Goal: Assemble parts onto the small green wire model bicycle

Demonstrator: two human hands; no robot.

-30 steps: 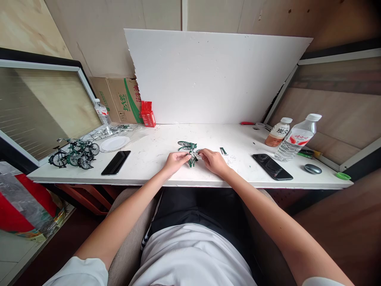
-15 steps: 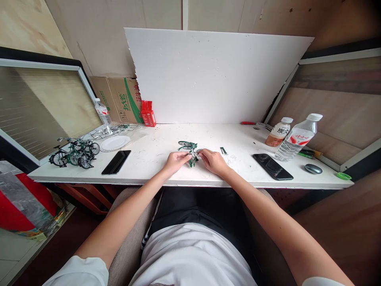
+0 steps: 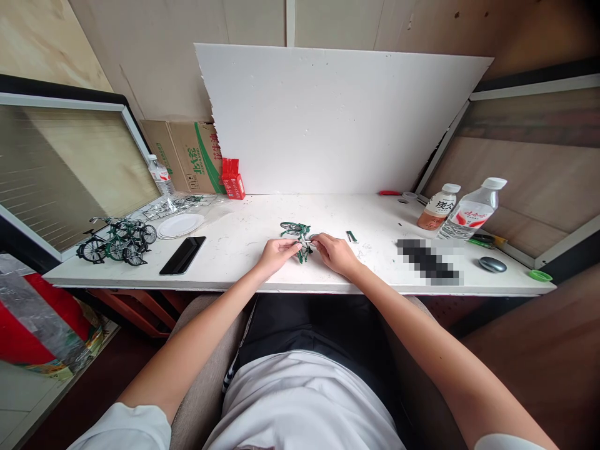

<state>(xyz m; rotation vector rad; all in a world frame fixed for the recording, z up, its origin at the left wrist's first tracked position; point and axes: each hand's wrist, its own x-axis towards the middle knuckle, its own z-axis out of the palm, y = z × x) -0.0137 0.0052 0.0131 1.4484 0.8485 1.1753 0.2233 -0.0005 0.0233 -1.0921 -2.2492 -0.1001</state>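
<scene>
A small green model bicycle (image 3: 295, 229) lies at the middle of the white table, between my two hands. My left hand (image 3: 277, 253) pinches it from the left with thumb and forefinger. From the right, my right hand (image 3: 332, 251) has its fingers closed on the same model; its fingertips cover part of the frame, so the exact spot gripped is hidden. A short green plastic piece (image 3: 351, 237) lies to the right of my right hand. On the left end of the table stand several dark green model bicycles (image 3: 119, 240), bunched together.
A black phone (image 3: 182, 255) and white plates (image 3: 180, 225) lie to the left. At the right are a brown drink bottle (image 3: 437, 209), a water bottle (image 3: 475, 209), a grey mouse (image 3: 492, 264) and a pixelated dark object (image 3: 429, 261). A white board (image 3: 347, 125) stands behind.
Both hands and the model bicycle stay practically in place. The whole view shifts very slightly, and the dark phone at the right now appears pixelated.
</scene>
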